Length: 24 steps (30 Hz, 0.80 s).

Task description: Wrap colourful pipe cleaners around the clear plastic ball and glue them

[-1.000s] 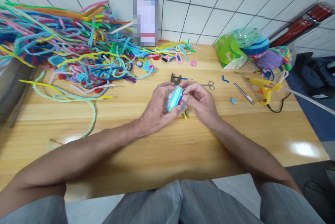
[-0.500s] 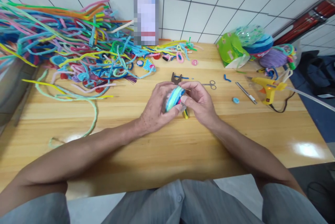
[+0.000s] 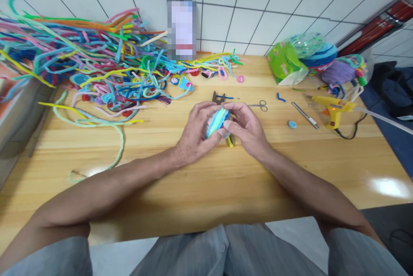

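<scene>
Both hands meet over the middle of the wooden table [image 3: 206,181]. My left hand [image 3: 195,132] is closed around a small coil of blue, turquoise and green pipe cleaner [image 3: 217,121], with a bit of clear wrapping about it. My right hand [image 3: 247,127] pinches the same coil from the right, fingers pressed on its edge. A short yellow-green piece [image 3: 229,141] lies on the table just under the hands.
A big heap of coloured pipe cleaners [image 3: 90,69] fills the back left. Pliers [image 3: 218,97], scissors [image 3: 260,105], a craft knife [image 3: 305,115] and a yellow glue gun [image 3: 332,108] lie behind and right of the hands. Bags of supplies [image 3: 300,59] stand back right.
The hands keep hold of the coil and have turned it slightly, closing tighter over it. The camera has tipped down and right a little.
</scene>
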Each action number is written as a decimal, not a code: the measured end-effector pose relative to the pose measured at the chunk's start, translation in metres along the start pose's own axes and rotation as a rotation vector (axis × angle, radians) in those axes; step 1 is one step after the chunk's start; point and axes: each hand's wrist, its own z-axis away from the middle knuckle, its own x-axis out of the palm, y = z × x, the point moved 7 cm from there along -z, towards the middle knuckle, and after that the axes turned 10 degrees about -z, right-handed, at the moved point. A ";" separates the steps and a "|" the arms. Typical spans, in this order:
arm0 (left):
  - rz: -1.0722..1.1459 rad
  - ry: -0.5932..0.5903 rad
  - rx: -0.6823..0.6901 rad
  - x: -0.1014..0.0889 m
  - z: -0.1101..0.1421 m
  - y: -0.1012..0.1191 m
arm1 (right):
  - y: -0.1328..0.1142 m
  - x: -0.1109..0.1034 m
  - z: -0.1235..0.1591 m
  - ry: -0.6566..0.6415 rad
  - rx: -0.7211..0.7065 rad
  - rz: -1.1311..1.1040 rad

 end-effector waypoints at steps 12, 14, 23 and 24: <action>0.084 -0.031 -0.108 -0.007 -0.003 -0.002 | 0.003 -0.001 -0.003 -0.006 -0.003 -0.036; 0.062 -0.027 -0.080 -0.007 -0.004 -0.002 | 0.000 0.000 -0.003 -0.013 -0.029 -0.041; 0.081 -0.053 -0.126 -0.003 0.001 -0.014 | 0.004 -0.002 -0.008 -0.007 0.018 -0.072; 0.083 -0.048 -0.135 -0.003 0.002 -0.015 | 0.003 -0.002 -0.007 -0.007 0.015 -0.076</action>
